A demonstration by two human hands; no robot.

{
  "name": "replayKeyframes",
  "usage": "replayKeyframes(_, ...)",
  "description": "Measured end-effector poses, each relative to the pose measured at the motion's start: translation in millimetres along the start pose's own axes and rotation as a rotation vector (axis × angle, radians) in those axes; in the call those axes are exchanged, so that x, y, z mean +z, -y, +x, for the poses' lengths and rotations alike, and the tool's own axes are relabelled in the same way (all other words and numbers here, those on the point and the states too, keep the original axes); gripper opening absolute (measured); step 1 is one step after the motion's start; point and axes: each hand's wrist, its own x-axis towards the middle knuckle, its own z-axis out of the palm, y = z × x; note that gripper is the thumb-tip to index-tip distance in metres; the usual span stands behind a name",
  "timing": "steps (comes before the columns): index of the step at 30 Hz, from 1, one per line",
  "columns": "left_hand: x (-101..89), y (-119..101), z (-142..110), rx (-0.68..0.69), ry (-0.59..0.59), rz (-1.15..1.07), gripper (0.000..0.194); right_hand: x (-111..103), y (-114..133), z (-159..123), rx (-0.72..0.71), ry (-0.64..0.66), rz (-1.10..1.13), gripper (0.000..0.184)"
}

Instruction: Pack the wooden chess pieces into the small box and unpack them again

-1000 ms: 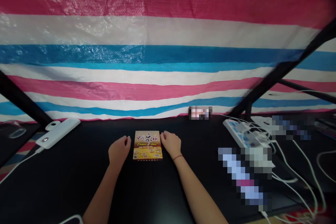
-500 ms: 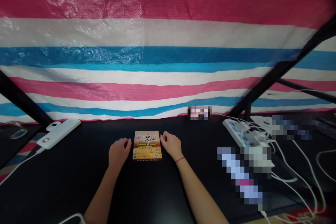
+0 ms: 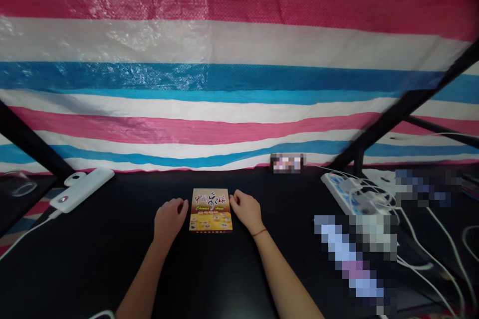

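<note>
A small orange and brown Chinese chess box (image 3: 210, 209) lies flat on the black table (image 3: 209, 274), straight ahead of me. My left hand (image 3: 169, 219) rests on the table against the box's left edge, fingers curled with the knuckles up. My right hand (image 3: 247, 211) presses on the box's right edge near its far corner, fingers also curled. A thin red string circles my right wrist. Both hands flank the box and touch its sides.
A white power bank (image 3: 82, 189) with a cable lies at the far left. White power strips (image 3: 355, 194) with several plugs and cables crowd the right side. A striped red, white and blue tarp (image 3: 224, 84) hangs behind the table, with black frame bars (image 3: 396, 114) slanting across it.
Hardly anything differs. Both hands stay at the box's sides, and the view has shifted a little.
</note>
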Motion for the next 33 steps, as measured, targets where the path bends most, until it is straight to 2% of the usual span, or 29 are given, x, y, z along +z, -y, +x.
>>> replayKeyframes(9, -4.0, -2, -1, -0.011, -0.009, -0.063, 0.031, -1, 0, 0, 0.001, 0.006, 0.029, 0.027)
replayKeyframes(13, -4.1, -4, -1, 0.041, -0.022, -0.368, 0.031, -4, 2, -1, -0.01, 0.009, 0.075, 0.026)
replayKeyframes(16, -2.8, -5, -1, 0.086, -0.016, -0.541, 0.035, -7, 4, -2, -0.036, 0.012, 0.128, 0.035)
replayKeyframes(19, -0.9, -5, -1, 0.092, -0.007, -0.523, 0.035, -8, 5, -3, -0.068, 0.013, 0.19, 0.039)
replayKeyframes(23, 3.4, -5, -2, 0.099, -0.012, -0.471, 0.031, -5, 5, -5, -0.082, -0.005, 0.338, 0.034)
replayKeyframes(28, 8.1, -10, -3, 0.134, -0.007, -0.407, 0.028, -4, 4, -5, -0.006, -0.06, 0.602, 0.035)
replayKeyframes(33, 5.0, -17, -5, 0.182, 0.018, -0.306, 0.027, -16, 16, -8, 0.109, -0.137, 0.918, 0.036)
